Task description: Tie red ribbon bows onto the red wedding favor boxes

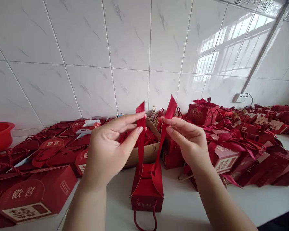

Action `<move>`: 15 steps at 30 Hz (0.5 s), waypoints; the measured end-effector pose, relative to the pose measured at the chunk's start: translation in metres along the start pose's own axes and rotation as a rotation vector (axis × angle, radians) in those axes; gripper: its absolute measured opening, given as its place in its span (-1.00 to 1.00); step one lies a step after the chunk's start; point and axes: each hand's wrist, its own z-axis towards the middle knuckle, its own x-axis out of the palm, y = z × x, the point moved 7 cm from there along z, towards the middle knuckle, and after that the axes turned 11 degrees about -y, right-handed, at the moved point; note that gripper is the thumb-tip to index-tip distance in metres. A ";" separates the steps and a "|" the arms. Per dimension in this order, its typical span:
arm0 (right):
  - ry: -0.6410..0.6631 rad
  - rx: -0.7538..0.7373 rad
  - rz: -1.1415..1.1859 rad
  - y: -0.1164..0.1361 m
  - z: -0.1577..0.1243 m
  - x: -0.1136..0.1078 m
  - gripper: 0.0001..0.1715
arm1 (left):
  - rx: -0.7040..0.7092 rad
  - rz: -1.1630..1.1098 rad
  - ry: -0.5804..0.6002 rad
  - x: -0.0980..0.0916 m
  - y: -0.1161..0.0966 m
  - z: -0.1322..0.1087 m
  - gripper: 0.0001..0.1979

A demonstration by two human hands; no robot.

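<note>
A small red gift box (147,190) stands on the white counter (183,205) in front of me, with a red cord handle hanging from its near side. A red ribbon (141,141) threads through its top, and both ends rise upward. My left hand (110,147) pinches the left ribbon end between thumb and fingers. My right hand (189,139) pinches the right ribbon end (170,112) the same way. Both ends are pulled up and slightly apart above the box.
Flat, unfolded red boxes (38,192) pile up at the left, beside a red basin (0,134). An open cardboard box (146,150) sits behind the hands. Finished red boxes with bows (231,144) crowd the right side along the tiled wall. A wall socket (239,98) is at right.
</note>
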 end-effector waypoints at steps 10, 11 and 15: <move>0.042 0.023 0.060 -0.006 0.001 0.003 -0.74 | 0.009 -0.026 -0.160 -0.008 -0.004 0.002 -0.69; 0.046 0.028 0.065 -0.006 0.001 0.004 -0.74 | 0.006 -0.043 -0.177 -0.009 -0.004 0.002 -0.70; 0.004 0.020 0.088 -0.005 0.003 0.000 -0.73 | 0.030 -0.067 -0.245 -0.011 -0.009 0.002 -0.85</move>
